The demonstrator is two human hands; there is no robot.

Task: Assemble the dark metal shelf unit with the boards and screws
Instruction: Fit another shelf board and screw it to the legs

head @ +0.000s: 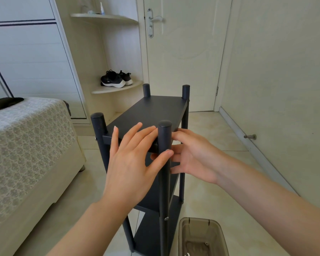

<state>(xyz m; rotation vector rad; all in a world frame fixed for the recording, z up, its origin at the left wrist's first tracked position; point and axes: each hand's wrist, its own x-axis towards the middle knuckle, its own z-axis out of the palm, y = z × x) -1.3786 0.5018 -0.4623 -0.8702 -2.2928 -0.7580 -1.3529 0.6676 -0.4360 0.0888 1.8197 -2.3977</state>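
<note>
The dark metal shelf unit (151,111) stands upright on the tiled floor in front of me, with several boards between its round posts. My left hand (131,163) lies flat on the near edge of the top board, fingers straight, its thumb touching the near right post (164,145). My right hand (190,154) is on the other side of that post, its fingers reaching against the post just under the top board. A silver screw head (166,218) shows lower down on the same post. Whether the right fingers pinch a screw is hidden by the post.
A translucent brown plastic bin (203,237) sits on the floor at the lower right of the unit. A bed with a patterned cover (26,141) fills the left. Behind are a corner shelf with black shoes (116,80), a closed door (185,52) and the right wall.
</note>
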